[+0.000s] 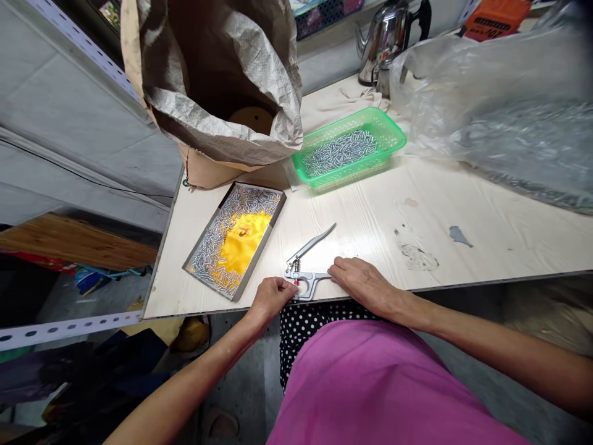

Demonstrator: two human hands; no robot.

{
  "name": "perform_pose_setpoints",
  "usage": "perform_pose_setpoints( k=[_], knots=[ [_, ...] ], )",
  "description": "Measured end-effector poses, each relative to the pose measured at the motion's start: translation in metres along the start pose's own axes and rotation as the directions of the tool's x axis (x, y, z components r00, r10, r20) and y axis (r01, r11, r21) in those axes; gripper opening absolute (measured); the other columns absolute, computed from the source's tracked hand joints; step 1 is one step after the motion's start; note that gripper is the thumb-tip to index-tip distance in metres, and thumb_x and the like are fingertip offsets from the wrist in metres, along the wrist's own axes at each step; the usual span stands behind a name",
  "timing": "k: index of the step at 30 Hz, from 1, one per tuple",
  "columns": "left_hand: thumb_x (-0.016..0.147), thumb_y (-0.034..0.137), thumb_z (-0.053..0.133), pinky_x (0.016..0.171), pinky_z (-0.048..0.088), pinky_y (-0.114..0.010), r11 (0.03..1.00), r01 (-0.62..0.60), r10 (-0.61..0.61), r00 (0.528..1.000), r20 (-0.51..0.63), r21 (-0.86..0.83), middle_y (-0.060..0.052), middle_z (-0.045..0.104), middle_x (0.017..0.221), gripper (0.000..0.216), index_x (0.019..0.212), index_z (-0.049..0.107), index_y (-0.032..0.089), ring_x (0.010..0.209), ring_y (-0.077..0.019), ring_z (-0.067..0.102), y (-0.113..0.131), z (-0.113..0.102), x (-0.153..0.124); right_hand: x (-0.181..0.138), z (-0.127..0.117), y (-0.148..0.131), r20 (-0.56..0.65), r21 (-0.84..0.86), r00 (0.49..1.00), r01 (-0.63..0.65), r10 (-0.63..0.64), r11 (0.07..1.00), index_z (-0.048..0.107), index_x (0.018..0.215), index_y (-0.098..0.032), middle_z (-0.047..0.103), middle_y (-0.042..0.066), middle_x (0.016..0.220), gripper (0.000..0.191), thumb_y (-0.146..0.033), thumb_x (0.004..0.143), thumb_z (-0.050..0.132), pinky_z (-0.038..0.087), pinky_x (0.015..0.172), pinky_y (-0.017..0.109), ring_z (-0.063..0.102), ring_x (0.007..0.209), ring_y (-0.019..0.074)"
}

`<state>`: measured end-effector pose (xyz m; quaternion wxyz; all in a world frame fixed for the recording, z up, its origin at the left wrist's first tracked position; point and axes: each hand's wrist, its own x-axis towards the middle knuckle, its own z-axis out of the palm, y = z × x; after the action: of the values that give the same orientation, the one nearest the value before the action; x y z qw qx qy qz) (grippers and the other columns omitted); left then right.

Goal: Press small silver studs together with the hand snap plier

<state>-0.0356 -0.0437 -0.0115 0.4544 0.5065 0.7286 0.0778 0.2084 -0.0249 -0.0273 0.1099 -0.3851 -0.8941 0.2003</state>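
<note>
Near the front edge of the table lies a pair of silver hand-press pliers point(310, 278), its handles spread apart, with a spring and a red piece at the jaw. My left hand point(273, 295) is at the jaw, thumb and fingertips pinched together beside the red piece; whatever is between them is too small to make out. The fingers of my right hand point(359, 281) close over the end of the lower handle. To the left, a shallow box point(238, 295) holds many small silver metal pins spread over a yellow bottom.
A green plastic basket point(354, 175) with more silver pins sits behind the pliers. At the back left stands a large open paper sack point(208, 170). A clear plastic bag point(430, 117) fills the right, near a metal kettle point(386, 37). The white table point(352, 228) ends close to my body.
</note>
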Motion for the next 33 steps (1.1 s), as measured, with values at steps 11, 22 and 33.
perform_pose_setpoints(
  k=[11, 22, 33],
  knots=[
    [0.068, 0.053, 0.059, 0.052, 0.030, -0.023, 1.000, 0.020, -0.020, 1.000, 0.014, 0.018, 0.000, 0.055, 0.058, 0.040, 0.071, 0.067, 0.013, 0.058, -0.0133, 0.045, -0.002, 0.000, 0.000, 0.047, -0.019, 0.036, 0.063, -0.138, 0.995, 0.088, -0.080, 0.987, 0.040, 0.140, -0.009, 0.039, 0.026, 0.146, 0.102, -0.061, 0.061, 0.080, 0.027, 0.105, 0.063, 0.027, 0.136, 0.0442],
    [0.070, 0.053, 0.059, 0.053, 0.029, -0.024, 0.999, 0.044, -0.044, 0.999, 0.006, 0.022, 0.002, 0.050, 0.057, 0.039, 0.070, 0.065, 0.014, 0.055, -0.0120, 0.041, -0.001, 0.001, 0.001, 0.048, -0.030, 0.022, 0.109, -0.168, 0.992, 0.075, -0.057, 0.983, 0.040, 0.141, -0.014, 0.061, 0.016, 0.123, 0.084, -0.045, 0.071, 0.076, 0.027, 0.104, 0.059, 0.050, 0.115, 0.0348],
    [0.086, 0.033, 0.064, 0.093, 0.046, -0.042, 0.637, -0.482, 0.641, 0.765, -0.066, 0.601, -0.012, 0.057, 0.123, 0.032, 0.114, 0.058, 0.018, 0.114, -0.0285, 0.051, 0.028, 0.013, -0.010, 0.033, -0.021, 0.013, 0.017, -0.134, 0.996, 0.087, -0.085, 0.987, 0.032, 0.145, -0.014, 0.066, 0.014, 0.111, 0.075, -0.032, 0.082, 0.068, 0.031, 0.095, 0.047, 0.054, 0.104, 0.0295]
  ],
)
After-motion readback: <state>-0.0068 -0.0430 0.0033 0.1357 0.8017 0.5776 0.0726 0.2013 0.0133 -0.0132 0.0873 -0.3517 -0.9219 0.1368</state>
